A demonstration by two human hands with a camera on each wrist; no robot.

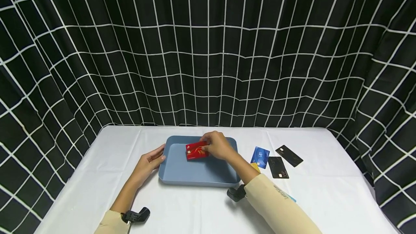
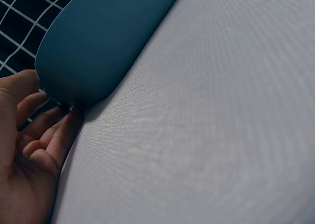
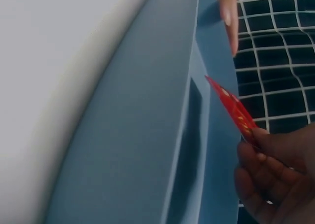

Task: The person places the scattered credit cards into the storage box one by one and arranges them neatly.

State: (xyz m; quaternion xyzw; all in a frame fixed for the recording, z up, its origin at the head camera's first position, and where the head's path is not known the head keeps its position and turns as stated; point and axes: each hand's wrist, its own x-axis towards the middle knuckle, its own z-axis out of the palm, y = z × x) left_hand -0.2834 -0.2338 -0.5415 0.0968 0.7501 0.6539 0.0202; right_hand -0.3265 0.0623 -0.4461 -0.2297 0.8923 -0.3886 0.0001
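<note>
Head view: a blue tray (image 1: pixel 198 172) lies on a white-covered bench (image 1: pixel 97 190), before a black curtain (image 1: pixel 208 46) with a white grid. The right hand (image 1: pixel 219 146) reaches over the tray and pinches a red card (image 1: pixel 195 151) by its right end; the grip is closed on the card between thumb and fingers. The card sits above the tray's far half, face up and roughly level in this view.

Right wrist view: the red card (image 3: pixel 231 106) is seen nearly edge-on, held clear of the tray floor (image 3: pixel 147 135), with the fingertips (image 3: pixel 261 145) clamped on its near end.

The left hand (image 1: pixel 150 161) rests at the tray's left edge with fingers extended and relaxed, holding nothing. Left wrist view: its fingers (image 2: pixel 54 130) touch the tray's rounded corner (image 2: pixel 88 51) from outside.

To the right of the tray, on the bench, lie a blue card (image 1: pixel 260 156) and two black cards (image 1: pixel 289 155) (image 1: pixel 278 167), all flat and well apart from either hand. A yellow card (image 1: pixel 255 166) shows partly from under the right forearm.
</note>
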